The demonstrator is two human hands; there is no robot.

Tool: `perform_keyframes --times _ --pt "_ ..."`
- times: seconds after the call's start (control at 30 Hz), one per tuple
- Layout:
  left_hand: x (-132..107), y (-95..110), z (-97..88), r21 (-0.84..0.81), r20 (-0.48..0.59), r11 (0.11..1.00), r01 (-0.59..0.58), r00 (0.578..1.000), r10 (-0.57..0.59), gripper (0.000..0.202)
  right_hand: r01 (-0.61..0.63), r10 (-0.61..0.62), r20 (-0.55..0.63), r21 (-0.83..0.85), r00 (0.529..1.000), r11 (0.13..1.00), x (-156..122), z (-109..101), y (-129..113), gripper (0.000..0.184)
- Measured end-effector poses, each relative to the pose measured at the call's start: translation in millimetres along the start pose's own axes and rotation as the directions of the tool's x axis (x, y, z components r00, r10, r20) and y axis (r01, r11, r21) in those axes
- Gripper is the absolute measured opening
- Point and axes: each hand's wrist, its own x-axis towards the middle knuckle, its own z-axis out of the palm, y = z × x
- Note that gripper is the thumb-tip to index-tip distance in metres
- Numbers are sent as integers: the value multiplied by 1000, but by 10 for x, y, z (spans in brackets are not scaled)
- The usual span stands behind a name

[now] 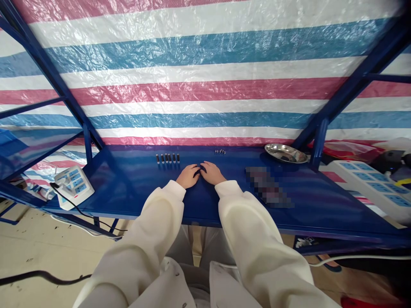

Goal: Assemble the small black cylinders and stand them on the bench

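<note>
Two hands (189,176), six cylinders (166,158) (dark), metal dish (285,154)

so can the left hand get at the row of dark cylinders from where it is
Probably yes: the left hand rests on the blue tabletop, close to the right end of the dark cylinders, and nothing visible stands between them.
</note>
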Motion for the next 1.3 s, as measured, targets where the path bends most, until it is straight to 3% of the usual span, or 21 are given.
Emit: perform_keyframes --times 0.57,0.67,0.73,0.83,0.93,1.1,1.3 --pt "-11 34 -20 5 -19 1000 3 1000 -3 32 2 -2 14 -6 1000 1000 -11 -21 -18 43" --pt "-25 117 -94 12 -77 1000 -5 997 6 33 -9 9 19 -4 1000 1000 -14 -28 -27 43" --pt "-37 186 -181 20 -199 996 87 977 -82 39 -14 14 23 -5 1000 1000 -14 -32 -32 44" --pt "-52 256 -321 -24 -366 934 356 866 -340 51 -11 11 31 -6 999 1000 -15 -34 -35 44" --pt "-51 246 -404 -43 -347 855 517 794 -498 61 -4 4 22 -1 1000 1000 -17 -29 -31 44" --pt "-27 148 -381 -43 -283 831 555 790 -543 65 5 -5 6 3 1000 1000 -18 -7 -16 43" --pt "-10 33 -295 -48 -355 858 512 794 -494 59 4 -4 -4 1 1000 1000 -16 -1 -16 42"
